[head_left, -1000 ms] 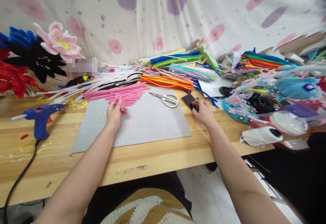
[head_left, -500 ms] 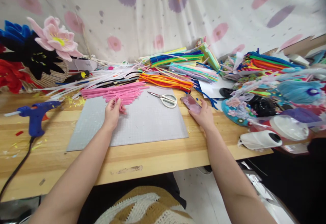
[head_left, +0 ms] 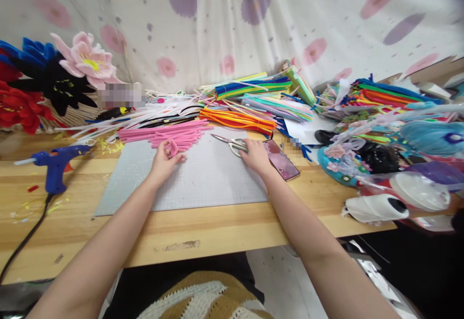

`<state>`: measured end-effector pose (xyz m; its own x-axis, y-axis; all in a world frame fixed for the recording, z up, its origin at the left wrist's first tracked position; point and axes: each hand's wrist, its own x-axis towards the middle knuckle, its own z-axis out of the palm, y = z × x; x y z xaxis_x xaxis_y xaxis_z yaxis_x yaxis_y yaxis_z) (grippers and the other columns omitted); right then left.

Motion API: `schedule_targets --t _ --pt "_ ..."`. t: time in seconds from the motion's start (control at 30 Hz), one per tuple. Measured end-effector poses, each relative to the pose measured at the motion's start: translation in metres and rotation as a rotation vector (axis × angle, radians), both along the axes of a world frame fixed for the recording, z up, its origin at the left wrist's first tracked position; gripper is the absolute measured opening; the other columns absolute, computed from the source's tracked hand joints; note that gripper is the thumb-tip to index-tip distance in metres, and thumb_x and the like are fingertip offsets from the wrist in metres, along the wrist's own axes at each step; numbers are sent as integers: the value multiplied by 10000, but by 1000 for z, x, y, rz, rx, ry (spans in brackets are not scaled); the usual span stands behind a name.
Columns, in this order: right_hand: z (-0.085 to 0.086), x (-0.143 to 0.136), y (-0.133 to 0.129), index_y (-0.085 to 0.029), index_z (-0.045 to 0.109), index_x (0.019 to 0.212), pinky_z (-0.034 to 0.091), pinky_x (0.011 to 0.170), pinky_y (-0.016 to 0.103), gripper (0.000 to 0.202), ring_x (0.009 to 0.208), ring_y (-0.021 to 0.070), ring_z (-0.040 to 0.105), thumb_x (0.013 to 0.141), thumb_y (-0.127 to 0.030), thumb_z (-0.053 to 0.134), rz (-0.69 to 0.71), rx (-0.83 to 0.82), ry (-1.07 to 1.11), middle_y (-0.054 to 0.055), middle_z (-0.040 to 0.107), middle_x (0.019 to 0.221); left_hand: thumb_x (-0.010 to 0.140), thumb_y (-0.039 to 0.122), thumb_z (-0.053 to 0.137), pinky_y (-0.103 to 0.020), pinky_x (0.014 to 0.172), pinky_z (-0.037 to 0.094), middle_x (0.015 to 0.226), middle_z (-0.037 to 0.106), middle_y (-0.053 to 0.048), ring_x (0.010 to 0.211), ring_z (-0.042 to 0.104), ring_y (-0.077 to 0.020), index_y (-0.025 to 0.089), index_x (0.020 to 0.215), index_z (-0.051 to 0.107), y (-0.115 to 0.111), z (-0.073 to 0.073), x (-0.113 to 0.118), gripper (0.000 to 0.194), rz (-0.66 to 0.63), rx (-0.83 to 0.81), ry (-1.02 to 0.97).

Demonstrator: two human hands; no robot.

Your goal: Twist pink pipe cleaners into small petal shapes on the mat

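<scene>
My left hand (head_left: 165, 159) is closed on a bent piece of pink pipe cleaner (head_left: 174, 148), its loop showing at the fingertips. It is over the grey cutting mat (head_left: 203, 183), just in front of a pile of pink pipe cleaners (head_left: 181, 133). My right hand (head_left: 256, 157) has its fingers on the pale handles of the scissors (head_left: 232, 143), which lie on the mat with the blades pointing left and away. The fingers partly hide the handles. Beside that hand, a phone (head_left: 283, 162) lies on the table by the mat's right edge.
A blue glue gun (head_left: 56, 166) with a cord lies at the left. Fuzzy flowers (head_left: 89, 60) stand behind it. Bundles of coloured pipe cleaners (head_left: 237, 120) line the back. A white thread cone (head_left: 377, 208) and a craft heap crowd the right. The wooden table's front edge (head_left: 217, 256) is near me.
My right hand has let go of the phone and moved left to the scissors' handles. The phone now lies flat on the table. My left hand keeps the pink piece, its loop more visible.
</scene>
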<state>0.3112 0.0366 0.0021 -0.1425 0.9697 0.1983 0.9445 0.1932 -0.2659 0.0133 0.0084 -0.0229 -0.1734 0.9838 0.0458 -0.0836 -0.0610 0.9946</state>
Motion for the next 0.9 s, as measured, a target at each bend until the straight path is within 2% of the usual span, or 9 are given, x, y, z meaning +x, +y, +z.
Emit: schedule_targets --t 0.13,0.3,0.4,0.5,0.7,0.8,0.87,0.9 --pt "-4 -10 17 -148 621 1090 389 902 386 303 994 266 525 808 -238 555 8 -52 -51 141 644 1056 596 214 725 -322 620 554 815 664 -1 635 670 -146 218 1064 391 1 8 7 575 -11 -73 -50" --pt "-7 -11 41 -156 640 1059 393 879 394 281 974 273 510 793 -209 569 22 33 -17 127 653 1045 621 206 720 -297 587 536 759 688 -35 632 677 -176 175 1122 418 8 16 32 586 -83 -145 -39" --pt "-7 -11 54 -161 649 1038 398 873 391 262 1002 273 487 789 -196 574 11 20 4 124 654 1050 640 200 712 -268 552 512 698 685 -29 671 680 -193 149 1280 369 11 16 50 729 -134 -173 36" --pt "-6 -9 62 -163 650 1048 393 877 390 266 1019 269 475 798 -193 567 16 -9 2 127 652 1045 635 217 729 -254 559 489 651 667 8 649 660 -172 167 1385 305 10 15 61 863 -116 -111 140" --pt "-3 -11 65 -135 637 1095 382 904 405 327 1050 282 466 789 -139 525 -40 -3 38 152 630 1087 649 252 735 -250 617 433 593 643 46 563 592 -131 189 1410 323 2 19 69 867 -22 -39 380" --pt "1 -27 55 -116 636 1072 369 931 438 331 1072 287 475 775 -98 491 -109 72 181 176 606 1119 628 250 750 -252 648 428 624 656 40 602 605 -137 192 1402 338 2 17 70 879 10 -33 389" --pt "3 -45 44 -146 632 1032 393 926 425 283 1032 249 519 768 -151 532 -26 78 422 143 615 1110 634 257 743 -249 649 429 627 651 42 602 607 -135 198 1393 344 3 12 69 859 16 -17 369" --pt "3 -55 37 -172 626 1019 431 880 398 262 956 214 557 771 -215 554 51 11 590 110 630 1072 655 259 725 -249 647 433 634 651 39 607 613 -136 200 1391 341 3 9 69 832 4 -6 342"
